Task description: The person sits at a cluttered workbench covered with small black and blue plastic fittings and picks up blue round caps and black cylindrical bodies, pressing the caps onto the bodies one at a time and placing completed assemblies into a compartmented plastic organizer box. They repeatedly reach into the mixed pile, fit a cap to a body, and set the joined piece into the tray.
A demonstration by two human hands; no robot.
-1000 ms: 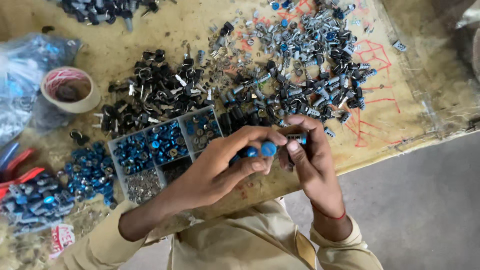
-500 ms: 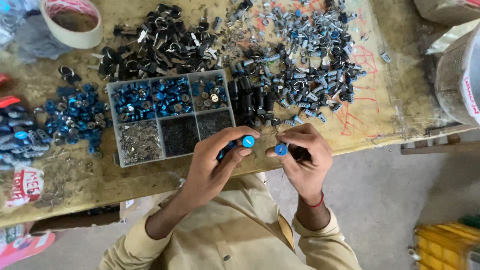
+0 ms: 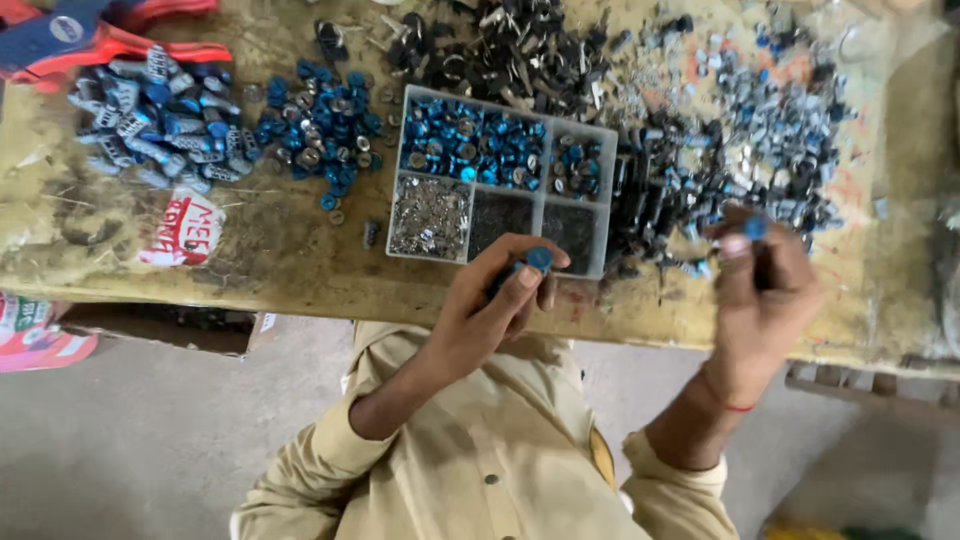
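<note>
My left hand (image 3: 495,300) pinches a small part with a round blue cap (image 3: 540,259) just below the near edge of a clear compartment tray (image 3: 598,200). My right hand (image 3: 760,290), blurred by motion, is raised over the table edge and holds another small blue-capped part (image 3: 755,228) at its fingertips, close to a heap of grey and black metal parts (image 3: 700,170). The tray holds blue caps, silver bits and dark bits in separate compartments.
A worn wooden table (image 3: 280,260) carries a loose pile of blue caps (image 3: 320,130), a pile of grey-blue parts (image 3: 150,120), black parts (image 3: 520,50) at the back and a red and blue tool (image 3: 90,35) at the far left. Grey floor lies below.
My hands have come apart: the right hand swung out to the right toward the metal heap, the left stayed by the tray. The view shifted right and down along the table.
</note>
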